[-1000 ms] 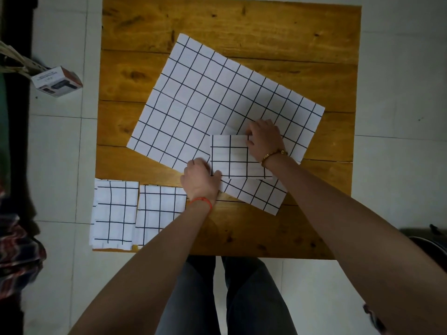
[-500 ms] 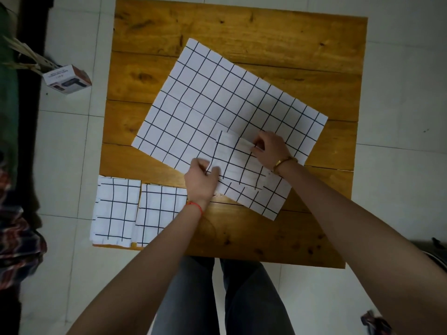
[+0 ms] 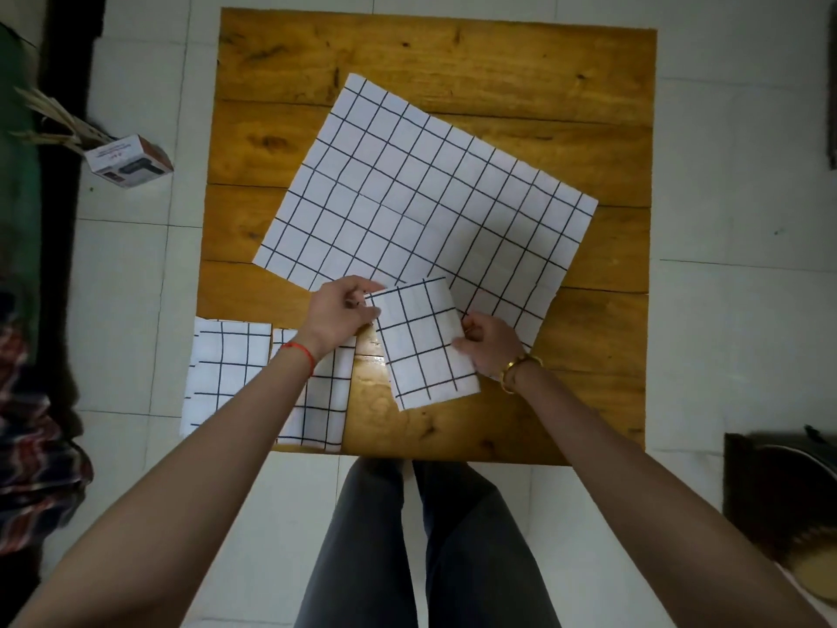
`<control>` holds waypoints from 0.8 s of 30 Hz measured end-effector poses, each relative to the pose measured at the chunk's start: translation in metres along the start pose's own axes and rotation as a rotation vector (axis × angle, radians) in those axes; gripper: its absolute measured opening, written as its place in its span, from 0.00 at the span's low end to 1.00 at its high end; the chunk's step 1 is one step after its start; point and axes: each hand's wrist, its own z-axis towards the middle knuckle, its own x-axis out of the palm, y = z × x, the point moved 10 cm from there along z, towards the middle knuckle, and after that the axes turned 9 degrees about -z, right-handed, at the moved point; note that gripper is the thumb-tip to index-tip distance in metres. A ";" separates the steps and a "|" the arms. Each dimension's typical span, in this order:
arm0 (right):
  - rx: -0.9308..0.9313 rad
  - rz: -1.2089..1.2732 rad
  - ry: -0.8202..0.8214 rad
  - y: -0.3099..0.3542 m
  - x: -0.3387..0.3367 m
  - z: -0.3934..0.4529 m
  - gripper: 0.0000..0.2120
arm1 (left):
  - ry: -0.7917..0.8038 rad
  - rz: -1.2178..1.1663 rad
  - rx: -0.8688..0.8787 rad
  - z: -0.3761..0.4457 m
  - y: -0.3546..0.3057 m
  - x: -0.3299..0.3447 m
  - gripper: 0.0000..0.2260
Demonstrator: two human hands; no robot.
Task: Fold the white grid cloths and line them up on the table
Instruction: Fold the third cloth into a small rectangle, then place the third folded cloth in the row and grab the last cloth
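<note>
A small folded white grid cloth (image 3: pixel 425 342) is held between both hands near the table's front, slightly tilted. My left hand (image 3: pixel 342 312) pinches its upper left corner. At the cloth's right edge, my right hand (image 3: pixel 491 344) grips it. A large unfolded grid cloth (image 3: pixel 421 192) lies spread at an angle across the middle of the wooden table (image 3: pixel 453 43), partly under the held one. Two folded grid cloths sit side by side at the front left corner: one (image 3: pixel 226 369) at the edge, another (image 3: pixel 324 410) partly hidden by my left forearm.
A small cardboard box (image 3: pixel 129 160) lies on the tiled floor left of the table. Dark plaid fabric (image 3: pixel 31 446) sits at the far left, a dark object (image 3: pixel 783 487) at the lower right. My legs are under the front edge.
Both hands have drawn the folded cloth off the large sheet toward the front edge, turning it upright. The camera view has shifted closer.
</note>
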 end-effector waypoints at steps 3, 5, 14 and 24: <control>0.001 -0.016 -0.017 -0.004 0.023 -0.017 0.10 | 0.055 0.112 0.036 -0.007 0.003 0.002 0.15; 0.014 -0.009 -0.026 -0.007 0.038 -0.028 0.11 | 0.082 0.152 0.058 -0.011 0.006 0.004 0.15; 0.103 -0.014 0.002 -0.023 0.095 -0.055 0.04 | 0.108 0.285 0.107 -0.029 0.028 0.003 0.13; 0.114 -0.134 -0.019 -0.028 0.111 -0.065 0.08 | 0.061 0.274 0.179 -0.048 0.041 -0.001 0.12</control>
